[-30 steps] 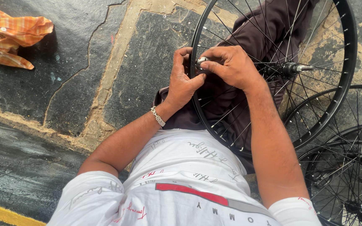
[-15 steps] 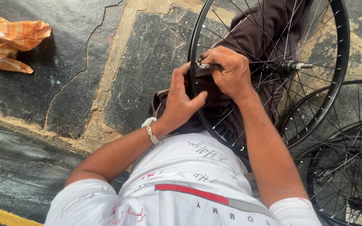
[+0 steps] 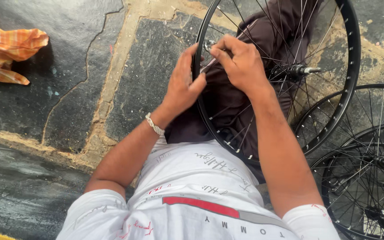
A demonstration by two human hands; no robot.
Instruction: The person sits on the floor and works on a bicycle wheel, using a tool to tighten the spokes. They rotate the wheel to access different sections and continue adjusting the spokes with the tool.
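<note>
A black spoked bicycle wheel [image 3: 351, 62] is stood across the lap in the upper middle of the frame, rim propped over dark trousers [image 3: 241, 111], hub [image 3: 295, 70] sitting right of centre. The left hand [image 3: 184, 84] is wrapped round the rim's left edge, its grip pressed shut on the rim. The right hand [image 3: 241, 62] is closed in a pinch on a small metal tool [image 3: 210, 45] at the rim, looks like a spoke key, though it's mostly hidden by the fingers so that can't be said for sure.

Handling-wise, it's judged to be light for its size and stiff round the rim, but the thin spokes are the weak bit and bend easily if grabbed. The painted rim probably gets slippery, so it's best held by the rim itself or by the axle ends, never by the spokes.

Orientation: the wheel is tilted, with its face turned roughly up towards the camera. Being round, no real long axis can be picked out in the rim; the one that counts is the axle, which is pointed towards the right of the frame.

More black wheels [image 3: 365, 178] are stacked at lower right, just beside this one. An orange checked cloth [image 3: 7, 53] is left on the stone floor [image 3: 67, 89] at upper left, well apart. A metal bracelet [image 3: 154, 124] is worn on the left wrist.
</note>
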